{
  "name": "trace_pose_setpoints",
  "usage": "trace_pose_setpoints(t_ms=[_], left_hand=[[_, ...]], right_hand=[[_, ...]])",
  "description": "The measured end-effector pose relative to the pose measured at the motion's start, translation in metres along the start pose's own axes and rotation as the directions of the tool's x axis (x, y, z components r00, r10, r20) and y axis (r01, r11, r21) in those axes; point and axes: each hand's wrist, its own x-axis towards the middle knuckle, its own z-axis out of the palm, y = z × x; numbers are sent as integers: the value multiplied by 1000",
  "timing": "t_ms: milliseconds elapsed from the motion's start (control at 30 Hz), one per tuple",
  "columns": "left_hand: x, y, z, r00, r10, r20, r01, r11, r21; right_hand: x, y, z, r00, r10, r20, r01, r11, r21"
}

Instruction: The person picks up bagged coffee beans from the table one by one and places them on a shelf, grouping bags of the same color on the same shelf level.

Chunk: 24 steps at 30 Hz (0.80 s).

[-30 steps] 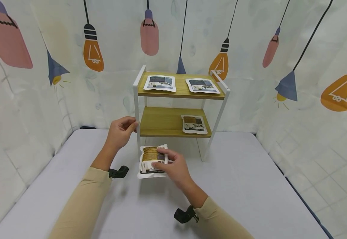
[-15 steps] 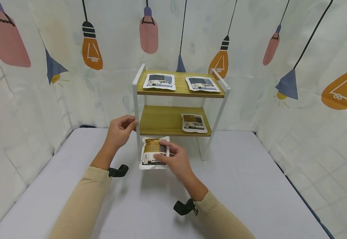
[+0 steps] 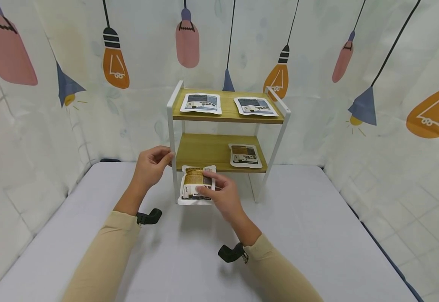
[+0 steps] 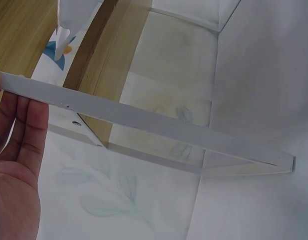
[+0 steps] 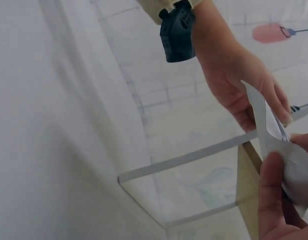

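Observation:
A two-tier shelf (image 3: 204, 157) with wooden boards and a white metal frame stands on the table. My left hand (image 3: 152, 167) pinches its left front post (image 4: 144, 120), level with the lower board. With thumb and fingers my right hand (image 3: 225, 195) grips a white pouch (image 3: 194, 193) with a brown and black label. This pouch is held in front of the lower board's left front edge, overlapping that edge in the head view. In the right wrist view the pouch (image 5: 288, 160) appears edge-on. A similar brown-labelled pouch (image 3: 245, 156) lies on the right of the lower board.
Two pouches with blue-grey labels lie on the top board, a left pouch (image 3: 201, 103) and a right pouch (image 3: 255, 106). A white cloth covers the table (image 3: 299, 235). Behind it hangs a curtain (image 3: 140, 113) printed with lamps.
My right hand has raised the brown-labelled pouch and brought it forward, closer to the lower board. The left hand stays on the post, and the shelf holds its place.

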Motion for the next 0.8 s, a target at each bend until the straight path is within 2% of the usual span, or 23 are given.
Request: trace_pose_setpoints(t_ms=[433,800], left_hand=[[0,-3,0,1000,14,-3,-14,1000,12],[0,-2,0,1000,-7,0,7,1000,10]], right_hand=[[9,-4,1,1000,-15,0,15,1000,-1],[18,-7,0,1000,8,-12,-8,1000,-21]])
